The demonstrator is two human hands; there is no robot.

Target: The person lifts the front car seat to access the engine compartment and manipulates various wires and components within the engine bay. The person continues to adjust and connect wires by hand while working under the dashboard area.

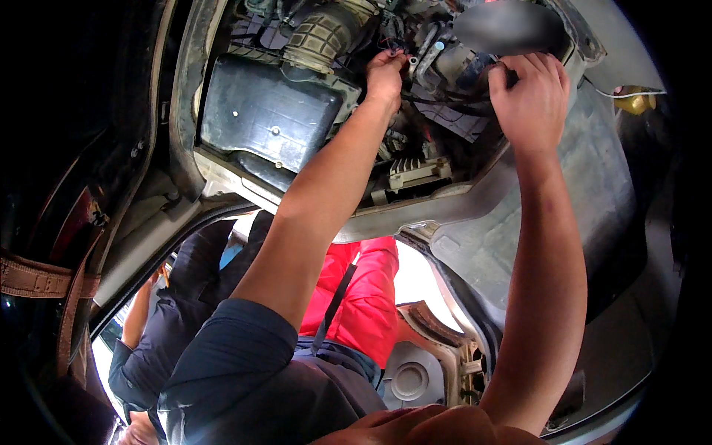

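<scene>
Your left hand [386, 78] has its fingers bunched beside thin dark wires [393, 45] inside the open, pale-rimmed engine bay [408, 216]; I cannot tell whether they grip. Your right hand [530, 96] curls its fingers, their hold hidden. A blind tug could strain those wires. The bay also contains a pale, finned box [417, 173] and a black plastic box [267, 111], its inside unseen.

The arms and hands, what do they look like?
No gloves: the left hand and right hand are bare, with no watch or bracelet showing. The left arm has a short, dark sleeve; no right sleeve can be seen.
</scene>
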